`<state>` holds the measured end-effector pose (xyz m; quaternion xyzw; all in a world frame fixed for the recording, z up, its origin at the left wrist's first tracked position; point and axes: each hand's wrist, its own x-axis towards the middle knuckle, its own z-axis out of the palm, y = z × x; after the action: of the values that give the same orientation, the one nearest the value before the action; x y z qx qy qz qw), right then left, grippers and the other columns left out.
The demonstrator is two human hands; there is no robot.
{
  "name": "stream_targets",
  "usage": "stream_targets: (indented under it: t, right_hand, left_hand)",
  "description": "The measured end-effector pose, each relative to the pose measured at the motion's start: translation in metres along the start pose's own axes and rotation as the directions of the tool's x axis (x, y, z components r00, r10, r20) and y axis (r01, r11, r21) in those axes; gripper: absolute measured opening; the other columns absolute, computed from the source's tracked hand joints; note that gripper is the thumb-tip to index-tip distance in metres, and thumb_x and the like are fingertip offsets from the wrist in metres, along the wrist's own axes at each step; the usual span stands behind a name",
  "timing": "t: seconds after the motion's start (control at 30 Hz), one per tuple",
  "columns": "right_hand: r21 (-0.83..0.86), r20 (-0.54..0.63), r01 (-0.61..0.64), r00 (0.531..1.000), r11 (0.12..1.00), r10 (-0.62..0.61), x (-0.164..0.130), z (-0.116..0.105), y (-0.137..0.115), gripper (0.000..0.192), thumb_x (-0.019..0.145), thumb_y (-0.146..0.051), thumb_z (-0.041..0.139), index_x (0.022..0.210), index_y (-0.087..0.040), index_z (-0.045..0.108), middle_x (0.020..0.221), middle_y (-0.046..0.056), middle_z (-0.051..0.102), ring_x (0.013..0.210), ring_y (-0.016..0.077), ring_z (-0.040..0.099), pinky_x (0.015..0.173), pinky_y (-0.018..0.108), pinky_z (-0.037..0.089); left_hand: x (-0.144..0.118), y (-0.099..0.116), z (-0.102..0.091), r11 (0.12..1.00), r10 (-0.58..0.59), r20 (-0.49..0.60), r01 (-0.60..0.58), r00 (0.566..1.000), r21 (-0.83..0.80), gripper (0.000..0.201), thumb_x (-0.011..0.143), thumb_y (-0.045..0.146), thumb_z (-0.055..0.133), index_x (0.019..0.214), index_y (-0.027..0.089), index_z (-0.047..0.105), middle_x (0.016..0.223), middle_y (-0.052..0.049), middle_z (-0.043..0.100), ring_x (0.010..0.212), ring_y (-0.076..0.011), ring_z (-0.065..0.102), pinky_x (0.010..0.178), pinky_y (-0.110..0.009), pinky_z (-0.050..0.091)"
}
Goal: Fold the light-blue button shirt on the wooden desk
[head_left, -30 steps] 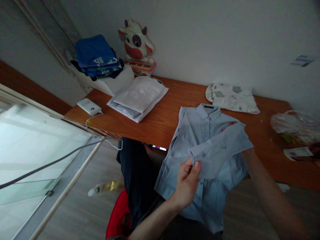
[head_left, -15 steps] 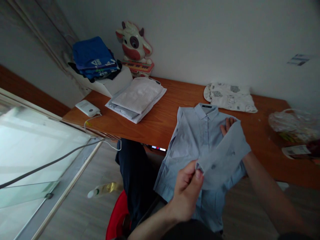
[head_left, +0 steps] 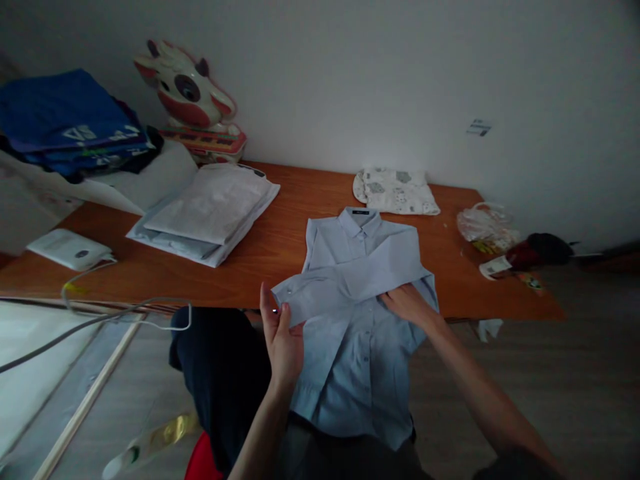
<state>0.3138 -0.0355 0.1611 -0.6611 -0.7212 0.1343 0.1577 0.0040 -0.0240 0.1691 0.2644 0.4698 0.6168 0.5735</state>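
A light blue collared button-up shirt (head_left: 390, 373) lies front up, its upper part on the table and its lower part hanging over the front edge onto my lap. One sleeve is folded across the chest, with its cuff toward the left. At that cuff is my left hand (head_left: 285, 347). Its thumb lies over the cloth, its index finger points up past the cuff edge, and other fingers curl beneath. My right hand (head_left: 407, 303) is at the sleeve's lower edge near the shirt's right side, fingers together on the cloth and fingertips partly hidden under the sleeve.
On the wooden table (head_left: 285, 200) are a folded white patterned garment (head_left: 400, 191), a packet stack (head_left: 210, 203), a white device (head_left: 70, 248) with a cable, a cow-shaped toy keyboard (head_left: 193, 100), blue folded clothes (head_left: 75, 120) and a plastic bag (head_left: 487, 227). A bottle (head_left: 150, 440) lies on the floor.
My left hand has carried the cuff leftward, so the sleeve now lies across the shirt front. My right hand has moved from the shoulder area down to the sleeve's lower edge. The view has turned right.
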Motion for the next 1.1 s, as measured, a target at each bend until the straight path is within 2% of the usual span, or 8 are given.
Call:
stream_targets:
  t: [0.17,0.33,0.43,0.57,0.67,0.8,0.93,1.1]
  right_hand:
    - [-0.031,-0.167,-0.120,0.979,0.992,0.113,-0.047,0.019,0.053,0.053,0.105,-0.049,0.048,0.149,-0.024,0.060,0.155,0.013,0.060,0.151,0.0380,0.046,0.127,0.065,0.034]
    - [0.057,-0.373,-0.288,0.882,0.956,0.289,-0.073,0.004,0.098,0.048,0.104,-0.053,0.042,0.130,-0.025,0.072,0.137,0.015,0.071,0.131,0.0361,0.065,0.116,0.057,0.048]
    - [0.035,-0.445,-0.313,0.846,0.949,0.295,-0.045,-0.019,0.102,0.048,0.105,-0.052,0.041,0.133,-0.024,0.069,0.132,0.019,0.072,0.128,0.0373,0.064,0.116,0.056,0.046]
    - [-0.089,-0.290,-0.142,0.951,0.986,0.111,0.026,-0.034,0.098,0.063,0.108,-0.049,0.035,0.157,-0.013,0.052,0.160,0.021,0.052,0.151,0.0311,0.045,0.127,0.043,0.032]
    - [-0.212,-0.163,-0.112,0.984,0.971,0.077,0.071,-0.019,0.105,0.076,0.109,-0.050,0.030,0.164,0.002,0.036,0.174,0.025,0.027,0.164,0.0304,0.019,0.132,0.042,0.016]
    - [-0.283,-0.080,-0.217,0.976,0.934,0.203,0.092,0.012,0.123,0.079,0.109,-0.052,0.024,0.167,0.003,0.025,0.176,0.025,0.019,0.166,0.0331,0.013,0.133,0.052,0.011]
    - [-0.278,-0.066,-0.238,0.971,0.931,0.228,0.091,0.024,0.135,0.080,0.109,-0.053,0.021,0.168,0.000,0.022,0.177,0.023,0.017,0.166,0.0327,0.011,0.134,0.051,0.010]
    - [-0.074,-0.043,-0.309,0.951,0.948,0.307,0.095,0.010,0.134,0.077,0.110,-0.052,0.028,0.169,-0.004,0.025,0.178,0.020,0.018,0.167,0.0278,0.011,0.133,0.045,0.013]
  left_hand:
    - [-0.010,-0.010,-0.024,0.996,-0.004,-0.061,0.010,0.998,0.094,0.064,0.095,0.048,0.073,0.155,0.036,0.053,0.148,-0.007,0.065,0.137,-0.0289,0.062,0.107,-0.040,0.057]
    - [-0.024,-0.017,-0.031,0.994,-0.030,-0.152,0.045,0.988,0.099,0.069,0.093,0.044,0.076,0.156,0.039,0.049,0.157,-0.005,0.057,0.139,-0.0247,0.060,0.110,-0.036,0.054]
    - [-0.035,-0.022,-0.023,0.986,-0.167,-0.120,0.164,0.979,-0.032,0.075,0.090,0.044,0.080,0.157,0.038,0.046,0.153,-0.007,0.060,0.132,-0.0236,0.065,0.105,-0.035,0.055]
    - [-0.052,-0.019,-0.005,0.994,-0.102,-0.136,0.095,0.986,-0.061,0.085,0.084,0.035,0.087,0.157,0.029,0.044,0.143,-0.011,0.066,0.129,-0.0224,0.067,0.111,-0.034,0.050]
    - [-0.061,-0.010,0.011,0.999,-0.011,-0.119,0.006,0.993,-0.040,0.100,0.081,0.030,0.089,0.162,0.030,0.032,0.139,-0.011,0.067,0.130,-0.0225,0.067,0.115,-0.037,0.047]
    - [-0.066,0.000,0.027,1.000,-0.010,0.027,0.010,1.000,-0.019,0.107,0.081,0.022,0.088,0.167,0.030,0.024,0.119,-0.008,0.075,0.116,-0.0224,0.072,0.114,-0.041,0.048]
    - [-0.079,-0.002,0.039,1.000,-0.003,0.267,0.000,0.964,0.009,0.081,0.086,0.013,0.077,0.158,0.030,0.045,0.111,-0.006,0.078,0.112,-0.0233,0.072,0.114,-0.043,0.047]
    - [-0.105,-0.013,0.057,0.986,0.047,0.612,-0.133,0.790,0.096,0.051,0.091,0.011,0.058,0.134,0.033,0.075,0.128,-0.008,0.076,0.123,-0.0292,0.068,0.113,-0.049,0.046]
